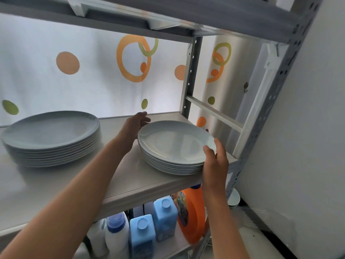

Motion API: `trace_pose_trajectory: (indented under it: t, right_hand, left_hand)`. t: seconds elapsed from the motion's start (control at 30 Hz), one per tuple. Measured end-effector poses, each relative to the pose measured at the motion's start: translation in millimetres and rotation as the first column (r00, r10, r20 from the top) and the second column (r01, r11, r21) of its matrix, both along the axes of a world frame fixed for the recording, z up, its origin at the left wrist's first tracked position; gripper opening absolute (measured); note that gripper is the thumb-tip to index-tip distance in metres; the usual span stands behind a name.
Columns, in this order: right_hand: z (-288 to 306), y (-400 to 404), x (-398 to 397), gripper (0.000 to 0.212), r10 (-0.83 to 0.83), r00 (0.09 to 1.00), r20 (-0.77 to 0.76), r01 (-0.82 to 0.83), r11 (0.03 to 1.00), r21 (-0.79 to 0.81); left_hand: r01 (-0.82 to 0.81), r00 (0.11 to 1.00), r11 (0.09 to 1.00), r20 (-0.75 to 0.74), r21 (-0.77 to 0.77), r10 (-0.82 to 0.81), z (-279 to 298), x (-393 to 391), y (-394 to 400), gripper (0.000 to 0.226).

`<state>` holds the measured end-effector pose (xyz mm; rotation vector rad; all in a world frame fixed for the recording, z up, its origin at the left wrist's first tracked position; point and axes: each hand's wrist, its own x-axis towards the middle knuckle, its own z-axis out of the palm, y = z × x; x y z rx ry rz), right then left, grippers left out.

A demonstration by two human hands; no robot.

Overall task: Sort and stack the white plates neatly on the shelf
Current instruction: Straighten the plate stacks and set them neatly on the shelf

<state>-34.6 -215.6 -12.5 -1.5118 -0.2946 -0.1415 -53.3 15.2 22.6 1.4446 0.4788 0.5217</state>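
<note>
Two stacks of white plates stand on the pale shelf board [78,186]. The left stack [51,139] holds several larger plates and nothing touches it. At the shelf's right end is the right stack [173,165], made of several smaller plates. Its top plate [175,142] sits slightly tilted and shifted off the pile. My left hand [135,126] grips that top plate at its far left rim. My right hand [214,161] holds its near right rim, thumb on top, fingers against the stack's side.
Grey metal uprights [191,79] and a crossbar [214,113] frame the right end, with a white wall beyond. Another shelf board [168,17] hangs overhead. Below stand blue bottles [165,215], a white bottle [116,234] and an orange detergent jug [192,212]. A dotted curtain hangs behind.
</note>
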Motion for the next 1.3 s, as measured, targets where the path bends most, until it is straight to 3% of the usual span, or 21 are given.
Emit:
trace_pose_trajectory:
  t: [0.13, 0.2, 0.33, 0.47, 0.63, 0.77, 0.87, 1.03, 1.3]
  right_hand:
    - [7, -11, 3, 0.033, -0.003, 1.0, 0.002, 0.003, 1.0, 0.016]
    - [11, -12, 5, 0.043, 0.02, 1.0, 0.004, -0.02, 1.0, 0.011]
    - [7, -7, 7, 0.062, 0.096, 0.995, 0.015, -0.094, 0.989, -0.11]
    - [6, -6, 16, 0.076, 0.123, 0.992, -0.003, -0.121, 0.974, -0.191]
    - [10, -11, 14, 0.063, 0.138, 0.99, -0.004, -0.135, 0.967, -0.218]
    - [14, -18, 23, 0.051, 0.159, 0.987, -0.005, -0.15, 0.92, -0.362]
    - [16, -16, 24, 0.056, 0.159, 0.986, -0.051, -0.167, 0.921, -0.352]
    - [8, -8, 26, 0.056, 0.137, 0.986, -0.093, -0.157, 0.954, -0.257]
    - [16, 11, 67, 0.055, 0.238, 0.959, -0.152, -0.274, 0.916, -0.293]
  left_hand:
    - [0.047, 0.999, 0.999, -0.013, -0.018, -0.048, -6, -2, -2, 0.039]
    - [0.1, 0.995, 0.995, -0.007, -0.028, -0.101, -5, -2, -6, 0.049]
    - [0.053, 0.998, 0.997, -0.024, 0.055, -0.052, -8, 2, -13, 0.026]
    - [0.02, 1.0, 0.999, -0.014, 0.026, -0.02, -4, -1, -16, 0.028]
    - [0.035, 0.999, 0.997, -0.004, 0.066, -0.035, 0, -9, -17, 0.025]
    - [0.028, 0.999, 0.989, -0.026, 0.142, -0.025, 2, -11, -17, 0.018]
    - [0.04, 0.999, 0.98, -0.014, 0.193, -0.038, 1, -11, -22, 0.016]
    - [-0.01, 0.994, 0.979, -0.102, 0.202, 0.031, -4, -6, -20, 0.053]
    - [-0.226, 0.971, 0.949, -0.024, 0.221, 0.237, -18, 13, -6, 0.054]
